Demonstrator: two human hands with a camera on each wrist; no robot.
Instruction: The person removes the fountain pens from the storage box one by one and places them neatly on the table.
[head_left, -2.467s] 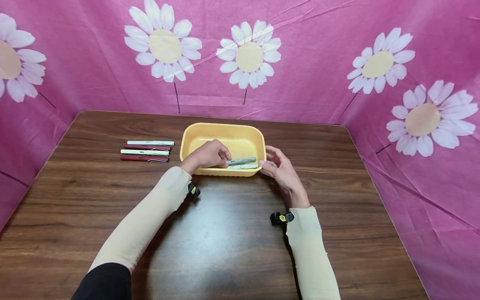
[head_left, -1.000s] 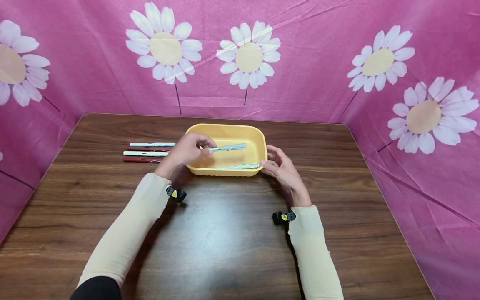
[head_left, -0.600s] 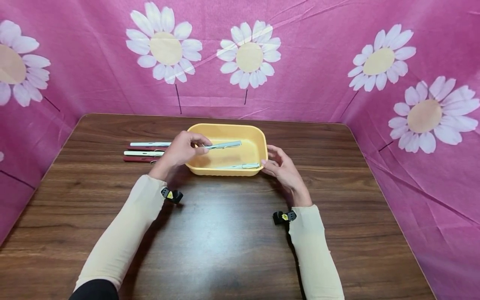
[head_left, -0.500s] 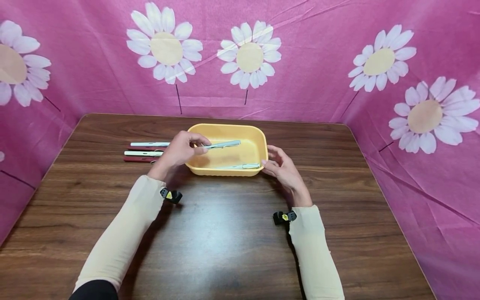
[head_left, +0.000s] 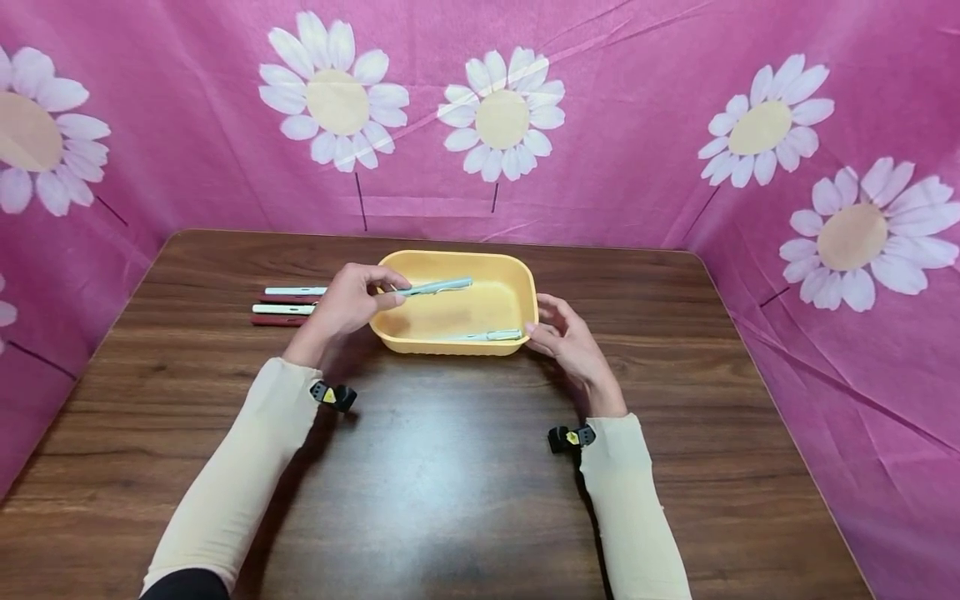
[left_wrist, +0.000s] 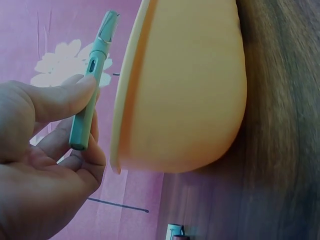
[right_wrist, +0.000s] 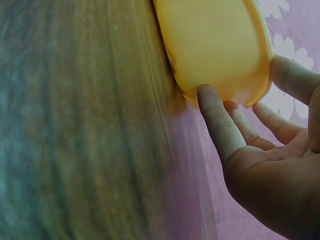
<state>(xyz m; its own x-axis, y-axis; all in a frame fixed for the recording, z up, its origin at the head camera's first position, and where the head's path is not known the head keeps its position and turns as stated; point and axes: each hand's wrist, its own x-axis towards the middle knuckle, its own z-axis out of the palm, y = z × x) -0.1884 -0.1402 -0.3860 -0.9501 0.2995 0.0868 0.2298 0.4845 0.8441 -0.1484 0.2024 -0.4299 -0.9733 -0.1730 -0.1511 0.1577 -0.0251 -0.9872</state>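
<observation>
Head view: the left hand is pinching the teal pen; below that pinch, the right hand is holding the yellow box. Pen-moving is seemingly proceeding, next calling for clearing the box's wall.

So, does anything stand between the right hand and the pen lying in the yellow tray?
Yes: the right wall of the yellow tray stands between the right hand, mostly outside it, and the pen lying inside. Nothing visible rests on that pen.
</observation>
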